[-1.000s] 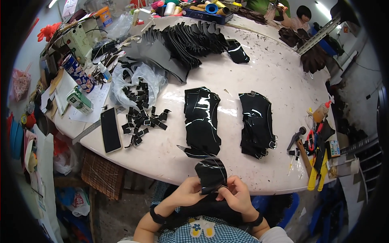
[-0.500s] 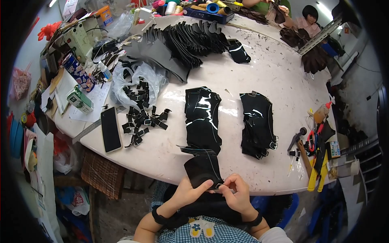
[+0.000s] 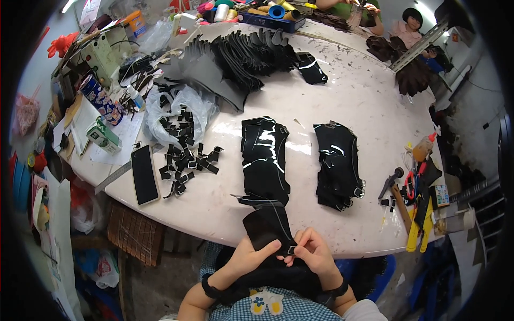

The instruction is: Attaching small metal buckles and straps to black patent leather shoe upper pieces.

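Observation:
A black leather piece (image 3: pixel 266 223) lies over the table's near edge, its lower corner in my hands. My left hand (image 3: pixel 254 255) pinches that corner, thumb on top. My right hand (image 3: pixel 315 252) has its thumb and fingers at a small silver buckle (image 3: pixel 292 250) on the piece's right corner. Just beyond lies a stack of shiny black leather pieces (image 3: pixel 264 155). To its right is a second stack (image 3: pixel 337 160), with buckles along its right edge. Loose black straps with buckles (image 3: pixel 184 168) spill from a clear plastic bag (image 3: pixel 201 115) on the left.
A phone (image 3: pixel 145 175) and a metal ruler (image 3: pixel 115 175) lie at left. Yellow-handled pliers (image 3: pixel 420 230), a hammer (image 3: pixel 392 182) and a glue bottle (image 3: pixel 424 147) are at right. Many grey-black pieces (image 3: pixel 235 59) stand farther back, near thread spools (image 3: pixel 222 12). Other people sit beyond the table.
My right thumb has shifted onto the buckle, which now shows more clearly; the right fingers have moved slightly down under the corner. The view has shifted a little.

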### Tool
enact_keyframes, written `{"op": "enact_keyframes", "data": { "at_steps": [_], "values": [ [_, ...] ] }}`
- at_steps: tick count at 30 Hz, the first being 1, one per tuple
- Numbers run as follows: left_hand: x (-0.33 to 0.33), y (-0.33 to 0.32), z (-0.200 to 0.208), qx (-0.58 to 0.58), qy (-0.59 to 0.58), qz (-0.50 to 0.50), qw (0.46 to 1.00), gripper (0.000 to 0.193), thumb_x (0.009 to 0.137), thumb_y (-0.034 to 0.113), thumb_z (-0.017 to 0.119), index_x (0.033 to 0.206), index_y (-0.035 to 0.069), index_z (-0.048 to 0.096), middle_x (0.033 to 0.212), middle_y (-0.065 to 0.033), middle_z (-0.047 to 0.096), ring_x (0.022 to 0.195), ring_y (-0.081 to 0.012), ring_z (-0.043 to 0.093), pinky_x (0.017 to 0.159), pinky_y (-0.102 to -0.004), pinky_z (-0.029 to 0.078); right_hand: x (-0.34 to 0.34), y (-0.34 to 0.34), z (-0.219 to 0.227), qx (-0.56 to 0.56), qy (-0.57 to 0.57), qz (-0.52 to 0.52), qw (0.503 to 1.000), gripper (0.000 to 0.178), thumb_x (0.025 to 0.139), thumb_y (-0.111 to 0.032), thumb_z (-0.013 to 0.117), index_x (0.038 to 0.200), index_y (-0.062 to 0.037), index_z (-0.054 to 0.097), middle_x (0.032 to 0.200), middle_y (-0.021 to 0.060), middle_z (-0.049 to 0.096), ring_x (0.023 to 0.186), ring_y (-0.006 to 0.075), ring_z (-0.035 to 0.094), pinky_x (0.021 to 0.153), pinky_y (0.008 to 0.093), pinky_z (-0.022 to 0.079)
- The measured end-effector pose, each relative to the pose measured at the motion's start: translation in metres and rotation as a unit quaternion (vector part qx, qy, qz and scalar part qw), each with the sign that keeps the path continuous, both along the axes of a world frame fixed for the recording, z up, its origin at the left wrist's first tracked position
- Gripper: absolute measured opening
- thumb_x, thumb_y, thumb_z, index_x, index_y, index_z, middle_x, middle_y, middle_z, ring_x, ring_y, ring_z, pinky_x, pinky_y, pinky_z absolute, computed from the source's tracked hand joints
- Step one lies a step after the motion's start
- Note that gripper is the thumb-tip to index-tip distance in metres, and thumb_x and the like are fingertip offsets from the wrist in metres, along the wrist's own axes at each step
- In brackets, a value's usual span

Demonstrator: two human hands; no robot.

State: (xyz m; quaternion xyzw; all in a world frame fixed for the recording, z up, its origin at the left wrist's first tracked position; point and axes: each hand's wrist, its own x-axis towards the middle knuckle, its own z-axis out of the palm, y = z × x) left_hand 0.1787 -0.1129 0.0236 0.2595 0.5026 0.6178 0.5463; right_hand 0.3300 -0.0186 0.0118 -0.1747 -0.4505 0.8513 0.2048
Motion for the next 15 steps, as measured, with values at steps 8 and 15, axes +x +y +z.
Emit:
{"op": "enact_keyframes", "data": {
  "at_steps": [8,15],
  "values": [
    [0.002,-0.001,0.002,0.017,0.12,-0.039,0.992,0.021,0.077,0.006,0.061,0.095,-0.004,0.057,0.083,-0.0084,0.062,0.068,-0.0128,0.06,0.063,-0.0229,0.048,-0.016,0.015,0.02,0.385,-0.145,-0.069,0.909,0.021,0.074,-0.005,0.064,0.091,-0.0005,0.053,0.073,0.0051,0.055,0.062,0.0127,0.055,0.056,0.0237,0.045],
    [0.0,-0.005,0.006,0.071,0.256,-0.076,0.961,0.038,0.072,0.012,0.068,0.105,0.0,0.054,0.093,-0.0106,0.06,0.075,-0.016,0.059,0.068,-0.0255,0.048,-0.012,0.059,0.051,0.542,-0.078,-0.255,0.797,0.015,0.066,0.004,0.064,0.078,-0.0019,0.056,0.068,0.0073,0.055,0.057,0.019,0.052,0.053,0.0268,0.041]
  ]
}}
